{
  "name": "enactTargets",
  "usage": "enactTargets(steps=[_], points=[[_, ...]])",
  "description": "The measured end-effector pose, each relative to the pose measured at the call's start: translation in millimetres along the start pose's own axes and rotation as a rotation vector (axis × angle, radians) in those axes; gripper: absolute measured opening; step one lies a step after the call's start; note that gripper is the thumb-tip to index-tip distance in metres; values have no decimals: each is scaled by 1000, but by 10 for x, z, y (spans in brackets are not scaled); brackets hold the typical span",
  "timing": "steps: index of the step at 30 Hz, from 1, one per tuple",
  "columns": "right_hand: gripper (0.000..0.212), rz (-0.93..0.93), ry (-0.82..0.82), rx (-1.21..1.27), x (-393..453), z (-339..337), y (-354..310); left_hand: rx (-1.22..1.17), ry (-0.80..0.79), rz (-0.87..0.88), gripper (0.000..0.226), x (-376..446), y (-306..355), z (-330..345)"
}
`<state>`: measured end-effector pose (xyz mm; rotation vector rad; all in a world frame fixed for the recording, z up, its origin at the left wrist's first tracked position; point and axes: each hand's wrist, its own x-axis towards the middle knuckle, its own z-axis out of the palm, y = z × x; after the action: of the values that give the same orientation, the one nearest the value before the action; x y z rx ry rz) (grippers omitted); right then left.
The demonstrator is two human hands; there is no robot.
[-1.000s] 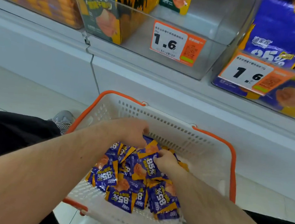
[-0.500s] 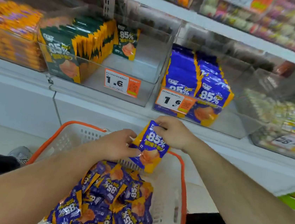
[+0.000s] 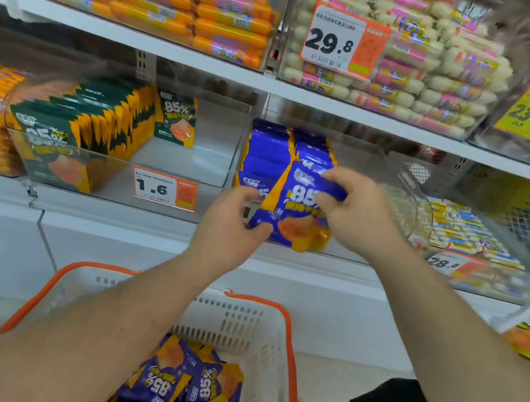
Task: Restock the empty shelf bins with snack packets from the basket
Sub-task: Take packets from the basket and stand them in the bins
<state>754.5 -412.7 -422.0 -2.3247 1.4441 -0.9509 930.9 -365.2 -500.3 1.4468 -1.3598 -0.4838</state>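
Note:
A small stack of blue and orange snack packets [image 3: 292,210] is held in front of a clear shelf bin [image 3: 401,183]. My left hand [image 3: 231,226] grips the stack's lower left edge. My right hand [image 3: 355,211] grips its upper right side. Behind the stack, two rows of the same blue packets [image 3: 273,149] stand in the bin's left part. Its right part shows no packets. Below, the white basket with an orange rim [image 3: 288,329] holds several more blue packets [image 3: 183,386].
The clear bin to the left [image 3: 195,163] holds green packets [image 3: 85,117] and carries a 1.6 price tag [image 3: 163,189]. Orange sausages [image 3: 193,4] and pale pink ones [image 3: 435,81] fill the shelf above. A bin of white sticks [image 3: 464,233] sits at the right.
Both hands dug into the basket a second ago, lifted a stack of blue packets and have now raised it to the front of the blue-packet bin. The view tilted upward.

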Motion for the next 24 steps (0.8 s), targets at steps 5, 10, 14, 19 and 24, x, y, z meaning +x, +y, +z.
enactTargets(steps=[5, 10, 14, 19, 24], points=[[21, -86, 265, -85, 233, -323, 65, 484, 70, -56, 103, 180, 42, -56], [23, -138, 270, -264, 359, -250, 227, 509, 3, -105, 105, 207, -89, -41], [25, -125, 233, -362, 403, -87, 387, 526, 17, -72, 98, 198, -122, -29], [33, -66, 69, -407, 336, 240, 596, 507, 19, -44, 89, 194, -149, -29], [40, -9, 135, -426, 268, 354, 657, 497, 4, -23, 83, 194, -167, -35]])
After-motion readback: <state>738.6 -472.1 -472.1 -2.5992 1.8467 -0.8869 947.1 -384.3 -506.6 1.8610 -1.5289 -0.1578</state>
